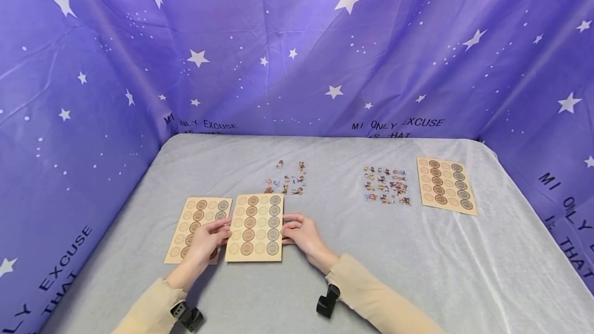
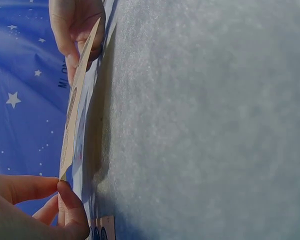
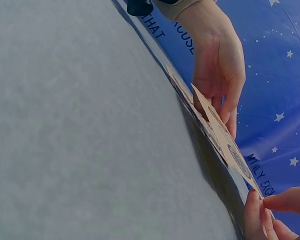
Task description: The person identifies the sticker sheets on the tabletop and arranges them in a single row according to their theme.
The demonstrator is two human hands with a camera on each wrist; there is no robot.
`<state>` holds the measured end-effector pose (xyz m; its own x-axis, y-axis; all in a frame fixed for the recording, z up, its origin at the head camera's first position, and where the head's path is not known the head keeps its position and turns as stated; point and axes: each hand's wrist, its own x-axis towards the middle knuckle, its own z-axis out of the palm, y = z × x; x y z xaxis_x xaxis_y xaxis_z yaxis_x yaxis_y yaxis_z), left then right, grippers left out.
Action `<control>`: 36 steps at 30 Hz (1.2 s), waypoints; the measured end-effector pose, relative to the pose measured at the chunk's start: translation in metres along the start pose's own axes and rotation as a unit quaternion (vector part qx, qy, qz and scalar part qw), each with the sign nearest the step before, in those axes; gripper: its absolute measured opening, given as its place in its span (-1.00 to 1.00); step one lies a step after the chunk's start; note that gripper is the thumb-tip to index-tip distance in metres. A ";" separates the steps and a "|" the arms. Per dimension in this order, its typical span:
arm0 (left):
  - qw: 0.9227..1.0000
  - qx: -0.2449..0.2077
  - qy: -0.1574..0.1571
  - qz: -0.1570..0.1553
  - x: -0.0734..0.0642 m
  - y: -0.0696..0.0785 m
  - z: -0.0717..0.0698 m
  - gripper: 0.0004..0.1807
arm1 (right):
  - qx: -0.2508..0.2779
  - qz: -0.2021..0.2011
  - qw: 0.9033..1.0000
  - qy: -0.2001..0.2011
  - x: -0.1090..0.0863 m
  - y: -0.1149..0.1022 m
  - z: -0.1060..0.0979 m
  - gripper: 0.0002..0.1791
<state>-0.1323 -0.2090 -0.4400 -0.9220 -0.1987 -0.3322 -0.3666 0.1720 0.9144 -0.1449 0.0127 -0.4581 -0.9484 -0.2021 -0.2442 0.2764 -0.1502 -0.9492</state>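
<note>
A tan sticker sheet (image 1: 254,228) with columns of round stickers is held just above the table, between both hands. My left hand (image 1: 204,243) pinches its left edge; in the left wrist view that hand's thumb and finger (image 2: 35,187) meet at the sheet's corner. On the right edge, my right hand (image 1: 303,236) pinches with thumb and fingers, also seen close up in the right wrist view (image 3: 277,212). Partly covered by my left hand, a second tan sticker sheet (image 1: 183,228) lies to the left. A shadow falls below the held sheet.
Clear sheets of small cartoon stickers lie farther back, one behind the held sheet (image 1: 286,184) and one to the right (image 1: 387,187). Another tan sticker sheet (image 1: 446,185) lies at far right. A purple star-printed curtain (image 1: 297,55) borders the grey cloth-covered table (image 1: 371,262).
</note>
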 end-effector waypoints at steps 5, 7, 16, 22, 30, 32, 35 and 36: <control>1.000 0.012 0.001 0.002 0.000 -0.001 -0.003 -0.58 | 0.002 -0.002 1.000 -0.005 0.000 0.001 0.003 -0.57; 1.000 0.019 0.000 0.008 0.000 -0.001 -0.004 -0.58 | 0.000 -0.003 1.000 -0.005 0.000 0.002 0.004 -0.56; 0.999 0.043 0.006 0.023 0.003 -0.003 -0.007 -0.60 | -0.004 -0.007 1.000 -0.009 -0.001 0.003 0.009 -0.54; 0.998 0.055 0.005 0.019 0.004 -0.002 -0.008 -0.59 | -0.021 -0.018 1.000 -0.010 0.000 0.003 0.012 -0.50; 0.997 0.075 0.000 0.018 0.006 -0.001 -0.008 -0.61 | -0.062 -0.032 0.998 -0.005 0.001 0.006 0.014 -0.49; 0.997 0.079 0.001 0.019 0.007 -0.002 -0.008 -0.61 | -0.076 -0.034 0.997 -0.003 0.002 0.007 0.014 -0.49; 0.996 0.086 0.001 0.023 0.007 -0.003 -0.008 -0.61 | -0.091 -0.035 0.995 0.000 0.002 0.008 0.015 -0.50; 0.996 0.086 0.002 0.024 0.007 -0.003 -0.008 -0.61 | -0.097 -0.037 0.995 0.001 0.002 0.008 0.015 -0.50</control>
<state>-0.1372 -0.2184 -0.4435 -0.9389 -0.1894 -0.2873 -0.3375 0.3442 0.8761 -0.1422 -0.0037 -0.4628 -0.9654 -0.1963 -0.1715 0.1699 0.0248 -0.9851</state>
